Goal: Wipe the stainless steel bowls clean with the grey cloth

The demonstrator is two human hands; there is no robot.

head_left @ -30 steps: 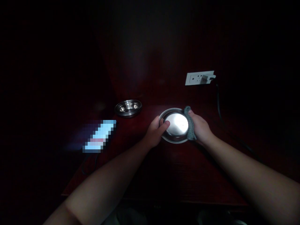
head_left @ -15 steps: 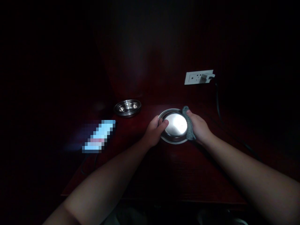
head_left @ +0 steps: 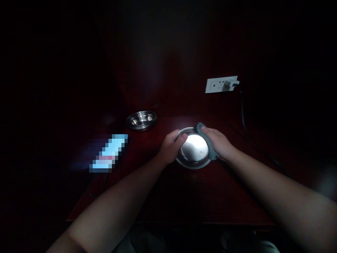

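A shiny round metal dish (head_left: 194, 147) is held up in front of me, its hollow side facing me. My left hand (head_left: 170, 146) grips its left rim, with the thumb over the inside and the fingers behind. On the right rim lies a folded grey-green cloth (head_left: 208, 142), pressed against the metal by my right hand (head_left: 218, 142). The right thumb shows on top of the cloth; the other fingers are mostly hidden behind it.
A small stack of metal bowls (head_left: 141, 120) stands at the back left of the dark red table (head_left: 168, 203). Nearer on the left lies a lit, blurred-out phone (head_left: 109, 154) with a cable. A wall socket (head_left: 222, 84) holds a plug, whose black cord (head_left: 242, 112) trails down right.
The dish has shifted slightly left and down and is tilted a little differently. My right hand and the cloth have moved left along its upper right rim.
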